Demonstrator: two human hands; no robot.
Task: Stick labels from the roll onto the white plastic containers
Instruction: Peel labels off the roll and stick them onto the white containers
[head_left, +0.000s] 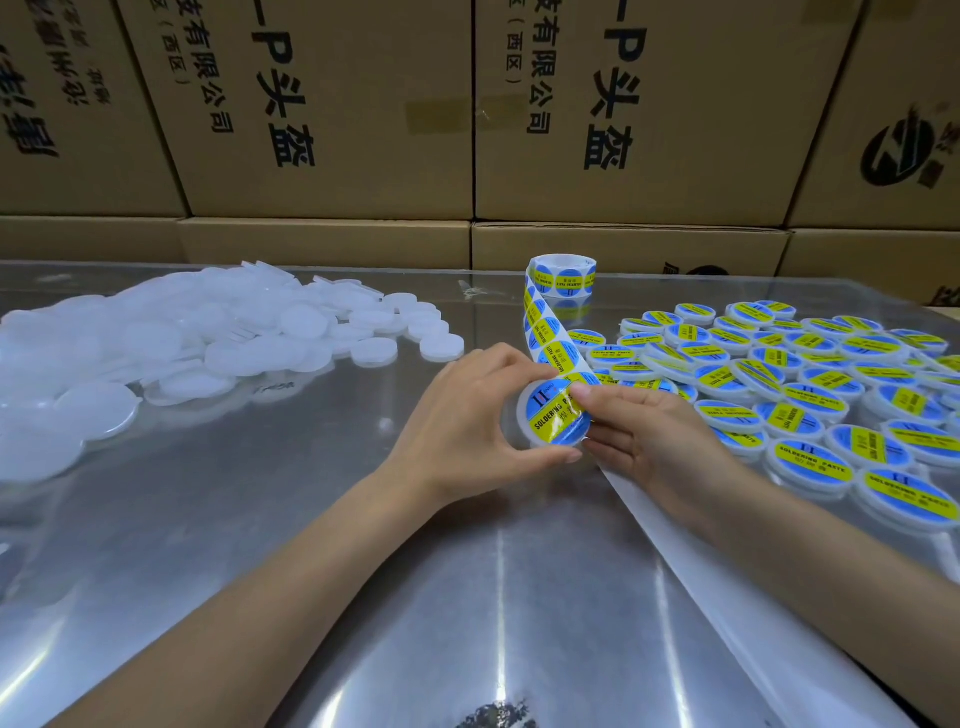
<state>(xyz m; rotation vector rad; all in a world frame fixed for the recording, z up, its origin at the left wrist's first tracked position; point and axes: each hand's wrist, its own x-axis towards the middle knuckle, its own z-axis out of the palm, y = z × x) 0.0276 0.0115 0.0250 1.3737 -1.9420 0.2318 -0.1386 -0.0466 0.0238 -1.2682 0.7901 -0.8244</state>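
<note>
A: What does the head view show at the middle of the table?

B: A round white plastic container (554, 413) held just above the shiny metal table (311, 519); the left hand (470, 415) grips it, thumb curled along its near rim and fingers curled over its far edge; the right hand (636, 434) pinches the right edge of a blue and yellow label (550, 410) reading "SOLDERING PASTE", which lies across the container's top face.

A: Is the label free of its strip?

B: I cannot tell; the label strip (545, 327) runs from the label roll (566, 275), which stands at the far side of the table, down to the fingers; bare white backing paper (727, 561) trails from under the right hand toward the near right.

A: And the other containers?

B: On the left, from middle to far, a heap of unlabelled white containers (156, 343), some overlapping; on the right, a spread of labelled containers (810, 384), touching and partly stacked, the nearest just beside the right forearm.

A: Behind the table?

B: Brown cardboard boxes (322, 104) stacked as a wall, printed with black characters.
</note>
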